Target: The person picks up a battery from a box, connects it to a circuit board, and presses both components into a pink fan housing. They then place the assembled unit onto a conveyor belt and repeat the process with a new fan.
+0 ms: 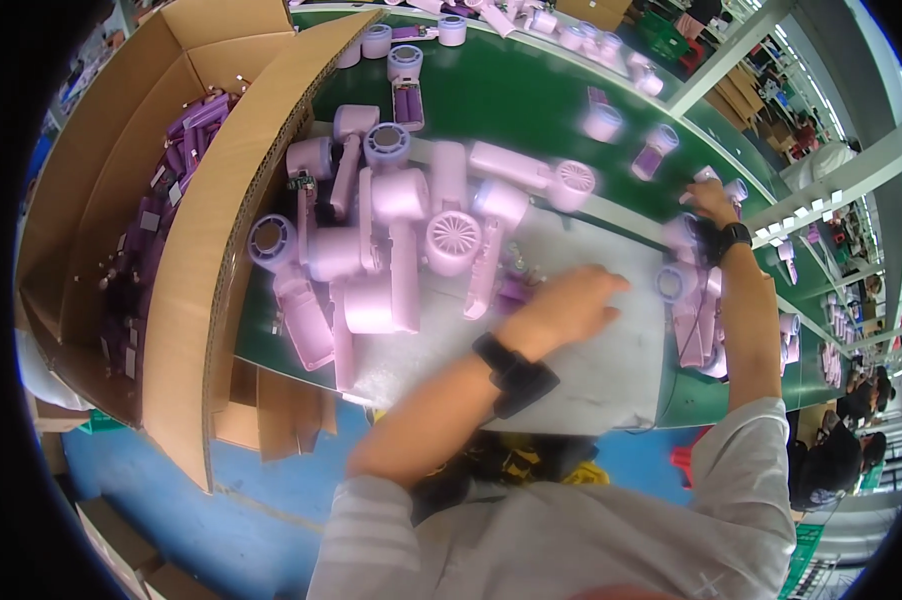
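Observation:
My left hand (569,306) hovers over the white mat (626,370), fingers stretched to the right and apart, with nothing in them. Beside its wrist lie small purple pieces (514,290), partly hidden. My right hand (712,203) reaches far out to the right, its fingers bent around a pink fan part (705,176), mostly covered by the hand. Pink handheld fans and casing halves are heaped left of the mat, among them a fan head with a round grille (453,242) and an open handle shell (306,322). More fan bodies (693,325) lie below my right forearm.
A large cardboard box (186,270) with purple battery packs (193,135) stands at the left. The green conveyor belt (531,85) carries spaced fan units (655,152). White metal posts (821,185) rise at the right. A thin dark cable (683,370) runs by the mat's right edge.

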Motion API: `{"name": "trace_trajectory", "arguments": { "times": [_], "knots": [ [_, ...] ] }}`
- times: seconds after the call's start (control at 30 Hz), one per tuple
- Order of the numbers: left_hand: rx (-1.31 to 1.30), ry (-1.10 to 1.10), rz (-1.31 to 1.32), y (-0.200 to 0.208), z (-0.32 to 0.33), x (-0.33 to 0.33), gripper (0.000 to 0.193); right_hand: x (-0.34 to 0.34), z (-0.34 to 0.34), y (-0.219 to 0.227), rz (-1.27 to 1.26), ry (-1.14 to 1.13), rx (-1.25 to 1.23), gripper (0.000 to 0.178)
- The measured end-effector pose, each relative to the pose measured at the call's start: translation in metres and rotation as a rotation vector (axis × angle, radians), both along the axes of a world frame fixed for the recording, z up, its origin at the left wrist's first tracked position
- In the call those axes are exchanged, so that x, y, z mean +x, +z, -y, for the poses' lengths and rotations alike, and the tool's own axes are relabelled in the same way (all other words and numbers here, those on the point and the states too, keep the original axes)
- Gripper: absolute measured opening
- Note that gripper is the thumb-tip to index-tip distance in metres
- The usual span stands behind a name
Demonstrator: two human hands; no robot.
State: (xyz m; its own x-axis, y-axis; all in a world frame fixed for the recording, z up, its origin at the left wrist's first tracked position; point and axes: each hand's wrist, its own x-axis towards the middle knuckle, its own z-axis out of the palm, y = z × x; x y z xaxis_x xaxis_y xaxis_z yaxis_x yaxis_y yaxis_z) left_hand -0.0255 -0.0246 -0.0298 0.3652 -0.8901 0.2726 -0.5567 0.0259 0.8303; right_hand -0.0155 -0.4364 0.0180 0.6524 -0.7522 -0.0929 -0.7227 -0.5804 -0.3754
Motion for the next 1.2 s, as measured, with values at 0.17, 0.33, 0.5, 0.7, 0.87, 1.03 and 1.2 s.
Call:
{"name": "trace_trajectory", "arguments": {
  "times": [0.17,0.33,0.5,0.7,0.87,1.03,1.2],
  "knots": [
    [0.014,-0.002,0.007,0.001,0.002,0.001,0.036,-0.003,-0.014,0.017,0.248,-0.042,0.18,0.019],
    [-0.033,0.02,-0.036,-0.001,0.012,-0.002,0.036,-0.024,-0.05,0.043,0.516,0.184,0.116,0.01],
    [-0.055,0.262,-0.323,0.016,0.005,0.0,0.038,-0.084,-0.222,0.053,0.31,0.859,-0.357,0.016],
    [-0.14,0.195,-0.184,0.007,0.007,0.003,0.042,-0.144,-0.306,0.03,0.022,1.279,-0.364,0.016],
    [-0.067,-0.013,0.015,0.013,-0.006,0.011,0.044,-0.118,-0.327,0.078,0.029,1.184,0.122,0.016],
    [-0.19,0.092,-0.079,-0.018,0.005,0.006,0.043,-0.044,-0.337,0.055,0.247,1.124,0.172,0.031],
    [-0.21,0.009,0.015,-0.053,0.019,0.005,0.048,-0.018,-0.338,0.028,0.211,1.236,0.099,0.04]
  ]
}}
